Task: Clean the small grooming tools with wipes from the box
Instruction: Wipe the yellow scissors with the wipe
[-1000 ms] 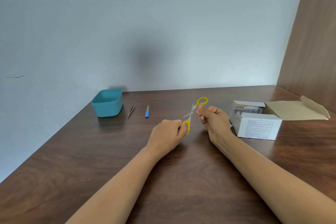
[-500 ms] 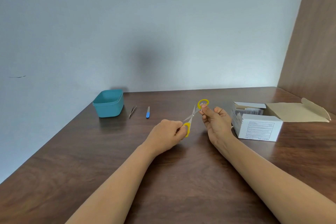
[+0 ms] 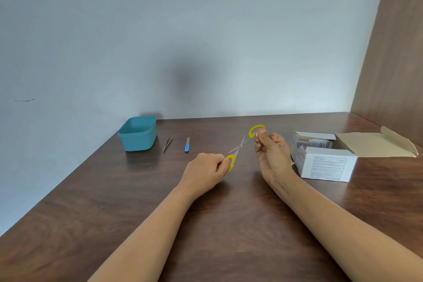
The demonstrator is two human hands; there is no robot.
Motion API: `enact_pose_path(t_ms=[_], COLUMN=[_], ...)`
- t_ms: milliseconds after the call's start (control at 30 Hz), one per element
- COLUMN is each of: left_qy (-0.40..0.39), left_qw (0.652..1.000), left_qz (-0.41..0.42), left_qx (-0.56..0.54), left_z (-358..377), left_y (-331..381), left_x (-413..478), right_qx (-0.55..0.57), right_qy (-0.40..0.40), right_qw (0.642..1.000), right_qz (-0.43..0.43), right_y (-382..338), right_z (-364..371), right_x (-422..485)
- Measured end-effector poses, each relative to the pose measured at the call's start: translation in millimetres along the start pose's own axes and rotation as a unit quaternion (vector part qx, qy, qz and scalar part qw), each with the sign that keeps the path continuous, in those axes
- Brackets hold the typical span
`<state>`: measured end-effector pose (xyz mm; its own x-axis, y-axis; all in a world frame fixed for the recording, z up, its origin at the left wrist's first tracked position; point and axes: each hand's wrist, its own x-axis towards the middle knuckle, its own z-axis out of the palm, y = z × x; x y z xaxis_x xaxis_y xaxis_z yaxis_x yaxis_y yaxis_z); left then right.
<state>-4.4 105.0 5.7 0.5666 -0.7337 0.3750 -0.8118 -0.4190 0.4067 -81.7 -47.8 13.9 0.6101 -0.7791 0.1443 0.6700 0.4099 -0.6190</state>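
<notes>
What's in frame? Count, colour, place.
small yellow-handled metal scissors: 1, yellow and silver, open, held between both hands
thin metal tweezers: 1, silver, table, right of tub
blue-handled nail file: 1, blue, right of tweezers
teal plastic tub: 1, teal, table far left
white cardboard wipe box: 1, white, open, table right
dark wooden table: 1, brown, underneath
left hand: 1, pinches nearer scissor handle
right hand: 1, holds farther scissor handle

Soft, even, fairly bright light. A dim round shadow blots the pale blue-grey wall (image 3: pixel 183 80); the dark brown wooden table (image 3: pixel 229 224) shows faint sheen far back. Wide-angle bowing bends the borders; detail is slightly soft.
</notes>
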Motion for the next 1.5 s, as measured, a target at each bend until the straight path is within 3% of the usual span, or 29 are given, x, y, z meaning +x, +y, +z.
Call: enact_pose_path(t_ms=[400, 633, 767, 900, 1100, 1500], left_qy=[0.020, 0.091, 0.141, 0.160, 0.150, 0.081], left_qw=[1.000, 0.987, 0.976, 0.977, 0.984, 0.991], left_qz=[-0.016, -0.087, -0.105, -0.093, -0.079, -0.038], left_qx=[-0.010, -0.104, -0.124, -0.109, -0.052, 0.102], left_z=[-0.5, -3.5, -3.9, -3.3, -5.2, -12.4], left_y=[-3.2, -4.5, -5.0, -5.6, -2.5, 4.9], left_x=[2.1, 2.4, 1.5, 1.1, 2.6, 1.4], right_qx=[0.036, 0.011, -0.070, -0.172, -0.234, -0.187], right_qy=[-0.006, -0.066, -0.091, -0.120, -0.120, -0.088], right_qw=[0.999, 0.997, 0.991, 0.973, 0.961, 0.969], right_qz=[-0.010, 0.030, 0.069, 0.101, 0.084, 0.133], right_y=[-5.3, 3.2, 3.4, 9.9, 9.3, 4.5], right_z=[8.6, 15.6, 18.7, 16.4, 12.7, 9.5], right_x=[-6.2, -19.4, -28.3, -34.9, -33.3, -29.7])
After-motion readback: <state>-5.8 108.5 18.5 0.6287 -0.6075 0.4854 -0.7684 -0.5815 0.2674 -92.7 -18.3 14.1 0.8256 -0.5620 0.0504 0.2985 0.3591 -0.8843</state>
